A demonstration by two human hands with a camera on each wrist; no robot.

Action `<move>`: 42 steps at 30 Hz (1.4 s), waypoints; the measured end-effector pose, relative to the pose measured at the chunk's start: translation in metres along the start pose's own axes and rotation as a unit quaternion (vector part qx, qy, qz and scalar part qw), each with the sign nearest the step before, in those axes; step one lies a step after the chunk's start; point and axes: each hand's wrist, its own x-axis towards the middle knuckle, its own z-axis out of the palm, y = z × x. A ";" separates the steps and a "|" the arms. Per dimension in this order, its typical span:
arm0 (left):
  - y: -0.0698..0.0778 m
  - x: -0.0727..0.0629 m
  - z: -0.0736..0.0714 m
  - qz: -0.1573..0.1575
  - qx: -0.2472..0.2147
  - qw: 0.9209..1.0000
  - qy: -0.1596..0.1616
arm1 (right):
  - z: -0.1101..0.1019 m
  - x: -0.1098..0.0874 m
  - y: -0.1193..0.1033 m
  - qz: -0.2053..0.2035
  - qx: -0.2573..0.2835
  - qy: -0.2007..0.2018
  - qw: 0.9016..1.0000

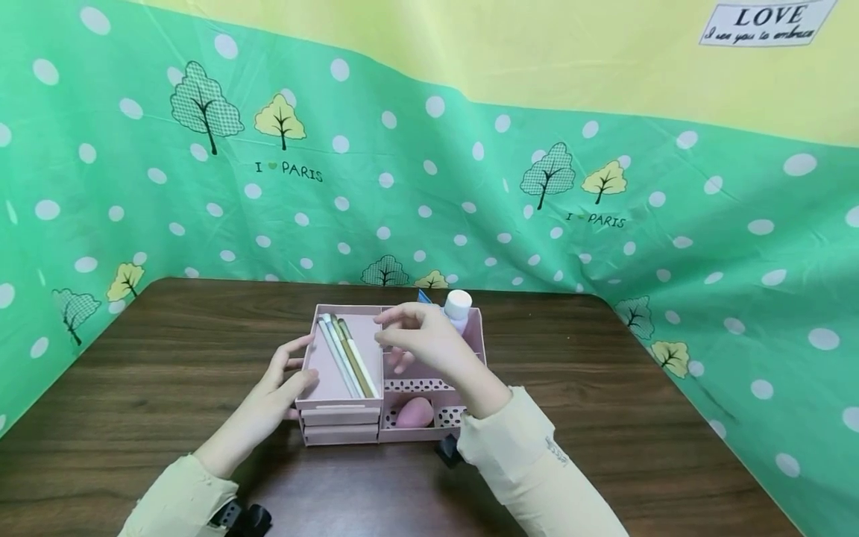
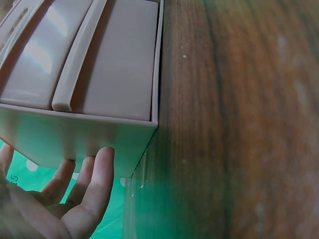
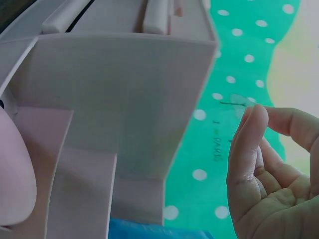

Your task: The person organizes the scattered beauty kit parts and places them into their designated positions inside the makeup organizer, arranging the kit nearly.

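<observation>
A pink desk organizer stands on the table, with pens lying in its upper left tray. My left hand touches the organizer's left side; in the left wrist view its fingers reach up against the wall. Over the compartments on the right hovers my right hand, its fingers bent and nothing seen between them. The right wrist view shows the thumb in front of the index finger. A pink egg-shaped item sits in a front compartment. A white-capped bottle stands at the back.
Below the tray are stacked drawers. A blue item lies in a rear compartment, mostly hidden by the right hand in the head view. The dark wooden table extends on both sides, and a green dotted cloth hangs behind.
</observation>
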 end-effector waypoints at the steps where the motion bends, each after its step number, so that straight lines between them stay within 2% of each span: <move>1: 0.000 0.000 0.000 -0.001 0.000 1.000 0.000 | -0.002 -0.004 0.000 -0.003 0.004 0.000 1.000; 12: -0.001 -0.001 0.000 0.000 0.004 1.000 -0.003 | -0.030 -0.044 0.006 -0.034 0.012 0.047 0.998; 20: -0.001 -0.001 0.001 -0.002 0.001 1.000 -0.002 | -0.042 -0.063 0.017 -0.017 0.030 0.077 0.996; 31: 0.000 -0.003 -0.004 0.000 0.019 1.000 0.002 | -0.068 -0.072 0.022 -0.036 0.026 0.081 0.996; 36: 0.001 -0.002 -0.003 0.003 0.013 1.000 -0.001 | -0.083 -0.074 0.021 -0.031 -0.003 0.077 0.997; 42: 0.002 -0.001 -0.001 0.000 0.011 1.000 -0.004 | -0.101 -0.077 0.025 -0.005 -0.019 0.069 0.997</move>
